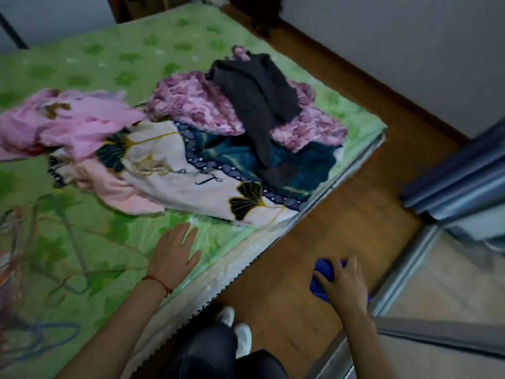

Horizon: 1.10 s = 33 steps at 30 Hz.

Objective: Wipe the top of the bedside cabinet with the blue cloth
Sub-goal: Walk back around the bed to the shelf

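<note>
I saw one bed [82, 64] under a green leaf-print sheet, filling the left of the view. Toward its right edge lay one heap of about five pieces: a pink garment [68, 121], a cream ginkgo-print cloth [175, 176], a purple floral piece [191, 105], a teal towel [308, 165] and a dark grey garment [257, 97] on top. My left hand [173, 258] lay flat near the bed's lower right edge, fingers spread. My right hand [341, 283] was closed around the one blue cloth [325, 272], above the wooden floor [300, 242] beside a metal-framed glass panel [442, 283].
</note>
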{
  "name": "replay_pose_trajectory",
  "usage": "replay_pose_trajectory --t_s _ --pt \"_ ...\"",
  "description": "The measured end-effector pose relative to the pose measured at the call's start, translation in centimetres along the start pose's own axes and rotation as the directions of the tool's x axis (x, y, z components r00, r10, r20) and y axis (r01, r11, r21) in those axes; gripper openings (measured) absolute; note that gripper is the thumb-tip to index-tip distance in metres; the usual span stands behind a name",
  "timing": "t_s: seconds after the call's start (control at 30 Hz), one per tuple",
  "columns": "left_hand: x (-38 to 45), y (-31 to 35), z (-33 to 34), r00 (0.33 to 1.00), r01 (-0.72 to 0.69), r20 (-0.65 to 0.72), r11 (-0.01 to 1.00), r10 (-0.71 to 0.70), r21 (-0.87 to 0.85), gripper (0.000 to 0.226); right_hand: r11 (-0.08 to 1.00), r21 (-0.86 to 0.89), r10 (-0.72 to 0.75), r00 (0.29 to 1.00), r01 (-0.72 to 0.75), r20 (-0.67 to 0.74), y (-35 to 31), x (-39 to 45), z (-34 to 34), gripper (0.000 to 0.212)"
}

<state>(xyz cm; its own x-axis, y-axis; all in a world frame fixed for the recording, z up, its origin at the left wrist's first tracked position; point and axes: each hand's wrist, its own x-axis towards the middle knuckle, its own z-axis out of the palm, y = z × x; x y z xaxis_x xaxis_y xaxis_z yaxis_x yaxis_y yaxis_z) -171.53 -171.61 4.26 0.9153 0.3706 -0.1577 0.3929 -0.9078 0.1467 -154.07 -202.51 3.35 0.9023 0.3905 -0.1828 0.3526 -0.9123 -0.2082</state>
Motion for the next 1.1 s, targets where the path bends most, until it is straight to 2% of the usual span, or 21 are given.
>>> replay_pose_trajectory --t_s 0.13,0.3,0.47,0.6,0.8,1.03,1.1 --pt "6.5 3.6 0.3 0.984 -0.176 -0.002 0.984 0.176 0.003 0.051 0.988 0.024 0.153 0.988 -0.153 -0.036 3.5 0.5 -0.9 0.038" --pt "14.3 8.7 0.3 0.923 -0.384 -0.035 0.923 0.384 -0.001 0.045 0.94 0.042 0.342 0.938 -0.34 -0.064 6.7 1.4 -2.4 0.038" --pt "20.4 14.2 0.0 0.852 -0.523 -0.001 0.852 0.523 0.016 0.049 0.881 0.081 0.471 0.879 -0.465 -0.079 9.5 3.3 -4.1 0.038" --pt "24.4 18.4 0.2 0.788 -0.615 0.031 0.787 0.615 0.035 0.047 0.851 0.145 0.52 0.848 -0.505 -0.102 11.9 4.8 -4.9 0.038" --pt "30.7 25.4 2.0 0.734 -0.678 0.074 0.734 0.675 0.04 0.046 0.791 0.205 0.602 0.792 -0.576 -0.099 18.0 8.9 -5.4 0.038" --pt "39.5 36.5 2.7 0.758 -0.651 0.065 0.759 0.649 0.011 0.05 0.766 0.279 0.623 0.775 -0.578 -0.106 28.2 17.1 -8.4 0.035" --pt "42.0 39.7 2.1 0.759 -0.65 0.055 0.76 0.649 0.013 0.05 0.793 0.266 0.59 0.8 -0.548 -0.108 31.0 19.6 -9.7 0.036"
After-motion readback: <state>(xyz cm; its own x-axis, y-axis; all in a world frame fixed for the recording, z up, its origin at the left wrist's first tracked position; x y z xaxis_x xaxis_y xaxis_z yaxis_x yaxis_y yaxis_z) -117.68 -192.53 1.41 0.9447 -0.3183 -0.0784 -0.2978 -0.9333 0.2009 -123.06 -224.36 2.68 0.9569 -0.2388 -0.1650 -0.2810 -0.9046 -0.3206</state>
